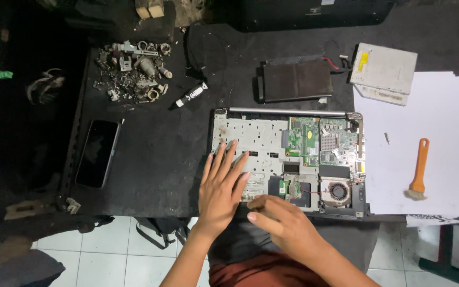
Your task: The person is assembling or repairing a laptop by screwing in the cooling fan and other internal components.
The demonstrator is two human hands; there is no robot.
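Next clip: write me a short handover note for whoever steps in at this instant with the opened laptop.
Left hand: flat, fingers spread on the laptop base's bare metal plate, holding nothing.
Right hand: resting at the base's front edge, also empty.
Things: keyboard and top cover already off; green circuit board and fan exposed. Removed optical drive and dark battery pack lie behind the base; orange brush on white paper at right; screw pile and phone at left.
Left: board and fan still mounted.

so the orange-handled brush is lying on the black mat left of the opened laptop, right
Not quite. The head view shows the orange-handled brush lying on the white paper sheets, right of the opened laptop, not on the black mat to its left.
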